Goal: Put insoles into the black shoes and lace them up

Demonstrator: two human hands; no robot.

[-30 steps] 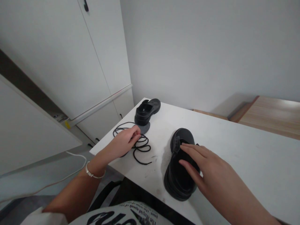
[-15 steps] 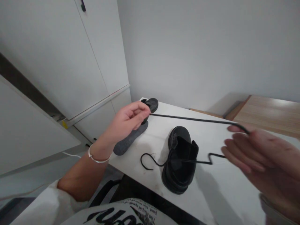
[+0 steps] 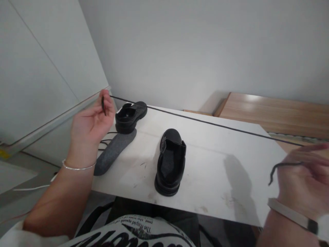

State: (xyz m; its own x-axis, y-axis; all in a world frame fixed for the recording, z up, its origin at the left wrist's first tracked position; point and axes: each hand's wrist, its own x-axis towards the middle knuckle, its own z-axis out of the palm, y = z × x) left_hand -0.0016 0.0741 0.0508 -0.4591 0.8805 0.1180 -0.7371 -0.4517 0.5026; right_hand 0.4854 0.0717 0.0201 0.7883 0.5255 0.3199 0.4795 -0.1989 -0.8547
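Note:
A black shoelace (image 3: 195,119) is stretched taut between my two hands, above the table. My left hand (image 3: 94,118), at the far left, is closed on one end, and a short tail hangs over its palm. At the right edge my right hand (image 3: 305,175) pinches the other end, with a loose tip dangling near the wrist; some of its fingers run out of view. Below the lace a black shoe (image 3: 171,164) stands unlaced on the table, toe pointing away. Its mate, another black shoe (image 3: 130,116), is at the back left beside my left hand.
A grey insole (image 3: 117,151) lies by the far shoe, with thin black cord (image 3: 104,144) next to it. The white table (image 3: 205,185) meets a grey wall behind. At the right rear is a wooden surface (image 3: 257,111); white cabinets (image 3: 48,51) stand left.
My hands have moved apart, left hand leftward and right hand outward, pulling the shoelace to full length. Its slack part no longer lies across the near shoe. The view has turned right.

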